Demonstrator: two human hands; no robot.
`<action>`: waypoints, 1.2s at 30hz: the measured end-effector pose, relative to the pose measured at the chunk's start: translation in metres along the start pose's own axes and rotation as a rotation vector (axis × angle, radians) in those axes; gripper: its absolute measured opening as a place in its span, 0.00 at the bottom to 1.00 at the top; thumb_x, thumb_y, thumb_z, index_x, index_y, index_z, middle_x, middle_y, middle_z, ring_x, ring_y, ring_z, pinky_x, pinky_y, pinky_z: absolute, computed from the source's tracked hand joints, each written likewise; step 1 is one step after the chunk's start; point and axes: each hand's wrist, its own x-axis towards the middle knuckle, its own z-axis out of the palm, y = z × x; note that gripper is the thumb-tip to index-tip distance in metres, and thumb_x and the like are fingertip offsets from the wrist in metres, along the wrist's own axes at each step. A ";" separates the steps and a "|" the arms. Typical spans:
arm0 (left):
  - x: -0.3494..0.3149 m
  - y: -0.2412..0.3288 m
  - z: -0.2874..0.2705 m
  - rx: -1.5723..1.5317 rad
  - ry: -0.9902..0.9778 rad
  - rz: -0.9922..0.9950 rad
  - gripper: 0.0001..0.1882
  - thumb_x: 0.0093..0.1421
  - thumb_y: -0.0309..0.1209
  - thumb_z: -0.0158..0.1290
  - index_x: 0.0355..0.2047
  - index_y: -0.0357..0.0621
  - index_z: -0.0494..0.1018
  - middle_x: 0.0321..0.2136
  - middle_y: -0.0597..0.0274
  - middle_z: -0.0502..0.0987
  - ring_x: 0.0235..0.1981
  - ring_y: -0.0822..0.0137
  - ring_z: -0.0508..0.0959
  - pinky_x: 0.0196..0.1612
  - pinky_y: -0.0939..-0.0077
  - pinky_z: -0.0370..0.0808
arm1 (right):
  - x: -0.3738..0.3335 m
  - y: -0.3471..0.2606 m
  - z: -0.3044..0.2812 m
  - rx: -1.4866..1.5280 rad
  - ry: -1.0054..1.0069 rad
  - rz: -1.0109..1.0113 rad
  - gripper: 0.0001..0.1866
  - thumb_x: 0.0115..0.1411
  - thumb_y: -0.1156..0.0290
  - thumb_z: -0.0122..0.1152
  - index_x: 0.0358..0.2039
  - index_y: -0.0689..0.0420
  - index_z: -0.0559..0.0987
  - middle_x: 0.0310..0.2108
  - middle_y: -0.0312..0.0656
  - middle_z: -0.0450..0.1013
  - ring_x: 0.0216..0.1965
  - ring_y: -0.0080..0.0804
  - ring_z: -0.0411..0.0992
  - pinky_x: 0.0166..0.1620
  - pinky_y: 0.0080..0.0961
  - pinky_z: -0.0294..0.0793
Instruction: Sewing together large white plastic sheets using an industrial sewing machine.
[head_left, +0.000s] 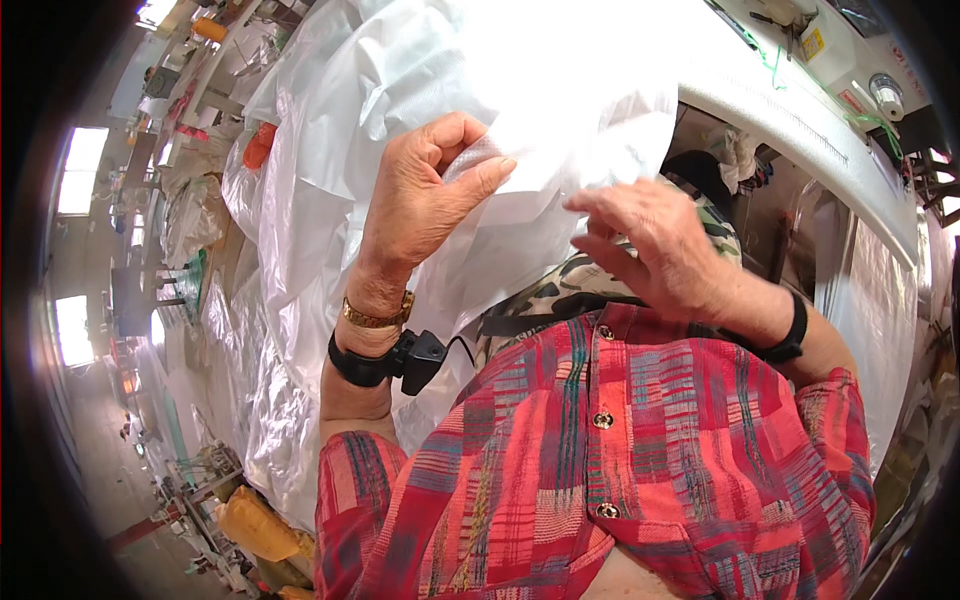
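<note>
A large thin white sheet [330, 120], glossy and crumpled, spreads over the work surface and hangs down toward my lap. My left hand [425, 190] pinches a finely textured white edge of this sheet between thumb and bent fingers. To its right, my right hand [655, 240] hovers over my lap near the sheet's lower edge, slightly smeared by motion. A gap shows between its thumb and curved fingers, and nothing is visible in it. Strong glare washes out the sheet's far part.
A white sewing machine [840, 70] stands on a pale table [800, 135] at the far right, with a thread spool [886, 95] and green thread. An orange bundle [260, 145] lies left of the sheet. A yellow-orange bag [260, 525] sits at lower left.
</note>
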 end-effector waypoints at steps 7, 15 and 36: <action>0.006 -0.002 0.003 -0.011 -0.020 0.005 0.05 0.58 0.25 0.59 0.31 0.36 0.75 0.24 0.72 0.75 0.27 0.83 0.70 0.29 0.86 0.68 | 0.043 0.012 -0.022 -0.332 -0.597 0.062 0.22 0.56 0.60 0.65 0.44 0.62 0.72 0.20 0.49 0.73 0.28 0.50 0.75 0.34 0.40 0.71; 0.000 0.003 0.004 0.173 -0.041 0.077 0.04 0.58 0.24 0.59 0.33 0.37 0.75 0.23 0.73 0.74 0.26 0.84 0.70 0.29 0.87 0.67 | 0.016 -0.003 -0.005 -0.028 -0.696 0.047 0.10 0.55 0.69 0.61 0.27 0.62 0.72 0.17 0.51 0.69 0.24 0.53 0.74 0.30 0.42 0.72; -0.012 -0.016 0.054 0.040 -0.030 0.035 0.08 0.61 0.30 0.55 0.33 0.37 0.71 0.19 0.58 0.71 0.20 0.71 0.66 0.25 0.72 0.65 | 0.009 -0.031 -0.031 0.025 -0.758 -0.039 0.11 0.55 0.69 0.59 0.26 0.63 0.70 0.14 0.49 0.69 0.20 0.49 0.74 0.24 0.40 0.71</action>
